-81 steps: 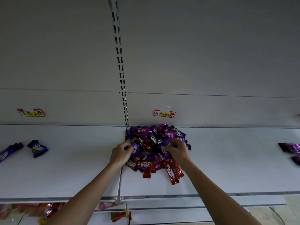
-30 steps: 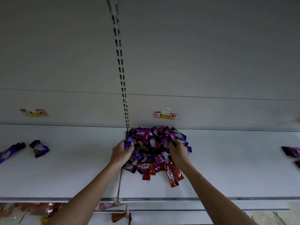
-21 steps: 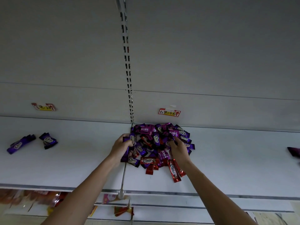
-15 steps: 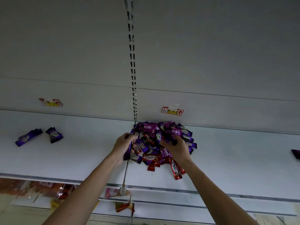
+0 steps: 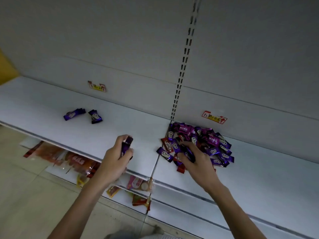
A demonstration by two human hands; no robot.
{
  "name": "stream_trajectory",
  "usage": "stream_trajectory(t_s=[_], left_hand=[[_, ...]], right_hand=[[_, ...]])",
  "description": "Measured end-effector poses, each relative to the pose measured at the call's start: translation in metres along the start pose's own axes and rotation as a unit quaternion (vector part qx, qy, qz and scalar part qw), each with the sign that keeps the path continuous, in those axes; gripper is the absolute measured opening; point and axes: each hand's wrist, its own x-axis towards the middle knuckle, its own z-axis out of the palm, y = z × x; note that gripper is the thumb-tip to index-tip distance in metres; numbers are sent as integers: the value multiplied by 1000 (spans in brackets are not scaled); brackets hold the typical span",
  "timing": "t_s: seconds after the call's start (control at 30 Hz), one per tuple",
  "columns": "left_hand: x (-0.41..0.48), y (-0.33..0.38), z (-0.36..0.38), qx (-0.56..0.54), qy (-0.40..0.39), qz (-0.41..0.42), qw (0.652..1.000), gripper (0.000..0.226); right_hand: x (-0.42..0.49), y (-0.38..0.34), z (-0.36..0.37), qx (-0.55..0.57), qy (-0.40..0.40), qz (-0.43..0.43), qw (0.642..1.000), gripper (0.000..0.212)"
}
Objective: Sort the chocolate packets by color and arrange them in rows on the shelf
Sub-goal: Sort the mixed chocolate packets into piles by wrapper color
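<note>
1. left hand (image 5: 115,161) is fisted round a purple packet (image 5: 126,144), held upright over the front of the shelf (image 5: 259,178); can't tell if more than one is in there.
2. right hand (image 5: 200,163) is on the 7 o'clock edge of the pile (image 5: 212,140), thumb and fingers pinching a dark packet (image 5: 189,153).
3. pile is mixed purple with some red packets (image 5: 167,144), pushed against the back wall below the red label (image 5: 214,117), at 3 o'clock from the left hand.
4. two loose purple packets (image 5: 74,114) lie at 10 o'clock from the left hand, well apart from the pile; probably the start of the purple row.
5. handling guess: light, small, with slick crinkly foil; the contents could dent or snap if squeezed hard.
6. best hold: pinch across the packet's middle, not the flat end seals, which would slip.
7. several in one fist will likely slide on each other.
8. risk: raking the pile could drag neighbours off the front edge.
</note>
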Motion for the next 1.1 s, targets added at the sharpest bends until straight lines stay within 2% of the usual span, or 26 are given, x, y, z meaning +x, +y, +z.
stream_trajectory(t_s=[0.2, 0.3, 0.43, 0.6, 0.83, 1.1], left_hand=[[-47, -13, -41, -33, 82, 9, 996, 50], [-66, -23, -75, -27, 121, -1, 992, 44], [-94, -42, -120, -23, 216, -31, 976, 32], [-123, -68, -176, -27, 294, -69, 953, 29], [-142, -104, -247, 3, 319, -87, 944, 43], [-127, -136, -294, -67, 346, -90, 932, 29]], right_hand=[[-7, -54, 33, 52, -46, -40, 997, 27], [-4, -73, 42, 47, -45, -46, 997, 22], [1, -99, 59, 63, -21, -48, 997, 15], [5, -139, 99, 81, -19, -49, 995, 14], [9, -183, 165, 102, -42, -55, 992, 27], [25, -209, 212, 96, -48, -57, 993, 23]])
